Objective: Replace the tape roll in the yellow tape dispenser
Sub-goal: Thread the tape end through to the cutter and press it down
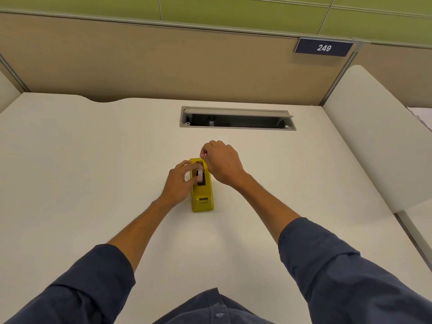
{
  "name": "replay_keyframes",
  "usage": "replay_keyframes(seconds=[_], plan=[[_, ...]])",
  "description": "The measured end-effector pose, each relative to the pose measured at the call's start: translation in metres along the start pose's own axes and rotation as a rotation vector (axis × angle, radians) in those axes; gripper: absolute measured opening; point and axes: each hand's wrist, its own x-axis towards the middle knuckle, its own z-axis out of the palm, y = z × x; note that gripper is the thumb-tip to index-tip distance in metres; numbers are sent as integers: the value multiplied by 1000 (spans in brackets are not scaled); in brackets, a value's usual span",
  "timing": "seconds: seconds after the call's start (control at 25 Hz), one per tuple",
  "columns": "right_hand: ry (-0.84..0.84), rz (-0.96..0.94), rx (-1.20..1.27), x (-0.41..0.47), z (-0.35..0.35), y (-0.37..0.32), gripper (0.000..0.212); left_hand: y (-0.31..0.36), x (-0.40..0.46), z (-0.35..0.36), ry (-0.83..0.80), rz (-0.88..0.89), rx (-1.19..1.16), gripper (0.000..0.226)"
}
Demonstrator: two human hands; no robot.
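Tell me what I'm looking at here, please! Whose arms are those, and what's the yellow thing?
The camera sits on a person's head and looks down, so you see their own two arms in dark blue sleeves reaching out, as if the arms were yours. There is no machine here, only bare hands. They work at a white desk. The yellow thing is a tape dispenser, the heavy holder that sticky tape pulls out of. The left hand pinches the tape roll sitting in the dispenser's slot. The right hand is closed at the dispenser's far end; what it pinches, if anything, is too small to see. Behind is an open slot for cables and a sign reading 249.
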Motion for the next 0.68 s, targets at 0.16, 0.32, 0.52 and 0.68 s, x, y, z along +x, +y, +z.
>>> replay_keyframes(seconds=[0.16, 0.32, 0.52, 0.68], plan=[[2, -9, -5, -1, 1, -2, 11, -1, 3, 1, -24, 23, 61, 45], [-9, -18, -24, -2, 2, -1, 11, 1, 4, 2, -44, 54, 56, 36], [-23, -23, -26, -3, 2, -1, 13, 4, 1, 1, -34, -5, 3, 36], [-23, -31, -28, -2, 1, -2, 13, 4, 1, 2, -10, -11, -8, 28]])
